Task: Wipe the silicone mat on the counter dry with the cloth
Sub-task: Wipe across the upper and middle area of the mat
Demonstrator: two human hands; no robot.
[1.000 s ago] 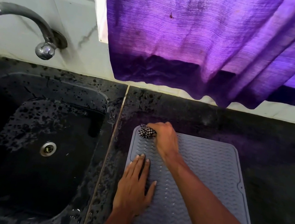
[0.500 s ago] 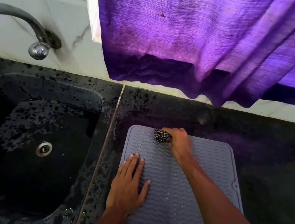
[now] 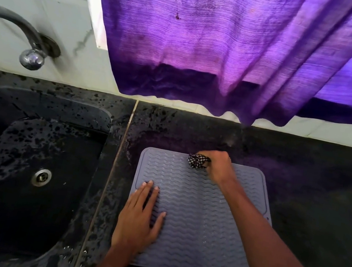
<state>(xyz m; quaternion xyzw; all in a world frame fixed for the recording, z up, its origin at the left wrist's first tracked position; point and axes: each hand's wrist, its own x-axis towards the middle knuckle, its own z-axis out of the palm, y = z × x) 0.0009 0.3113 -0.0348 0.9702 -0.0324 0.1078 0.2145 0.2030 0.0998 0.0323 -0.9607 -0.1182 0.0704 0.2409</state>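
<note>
Black tabletop [image 3: 314,195] carries the mat [image 3: 200,227]; left hand [image 3: 138,218], grip spread flat, presses its near-left part; right hand [image 3: 220,167], grip clenching the cloth [image 3: 197,161], rests at its far edge.

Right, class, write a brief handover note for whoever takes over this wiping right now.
Left hand lies flat on the silicone mat, at its near left part.
Right hand grips the bunched checked cloth at the mat's far edge.
The mat lies on the dark counter beside the sink.
Done: unclear how much is dry.
Left: probably the middle and near part, where faint glints suggest droplets.
</note>
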